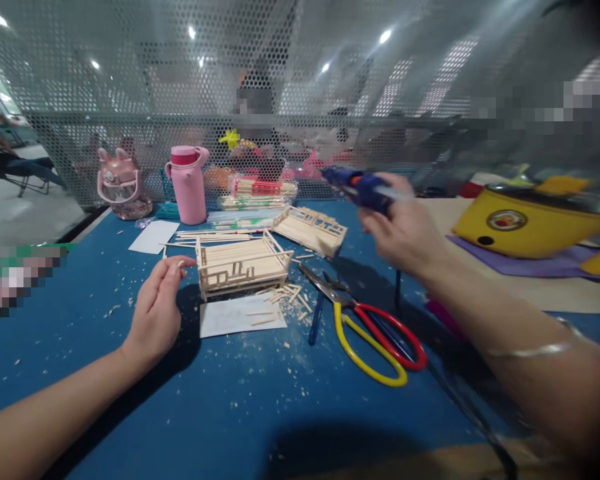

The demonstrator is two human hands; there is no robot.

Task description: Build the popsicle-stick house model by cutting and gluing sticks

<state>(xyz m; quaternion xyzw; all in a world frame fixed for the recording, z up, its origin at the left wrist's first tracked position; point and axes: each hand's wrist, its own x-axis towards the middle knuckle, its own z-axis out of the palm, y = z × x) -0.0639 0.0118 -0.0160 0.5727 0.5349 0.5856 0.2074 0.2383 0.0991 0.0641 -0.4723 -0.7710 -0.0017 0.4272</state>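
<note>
My right hand point(405, 223) is raised over the right of the table, its fingers wrapped round a blue hot glue gun point(363, 189) whose nozzle points left. Pinched in my left hand point(157, 303) is a small pale piece of wood point(181, 265), mostly hidden by the fingertips. Just right of those fingers stands a small frame model of wooden sticks point(245, 263) with railings and a slatted floor. A second stick model point(313, 230) lies behind it. Scissors point(350, 303) with one yellow and one red handle lie open below the glue gun, over dark-handled pliers point(317, 320).
Loose sticks point(215, 236), a white card point(243, 316) and wood scraps lie around the models. A pink bottle point(189, 187), a clear pink-lidded bottle point(125, 187) and bagged sticks line the perforated screen. A yellow pouch point(540, 220) sits at right. A black cord point(473, 413) runs near my right arm.
</note>
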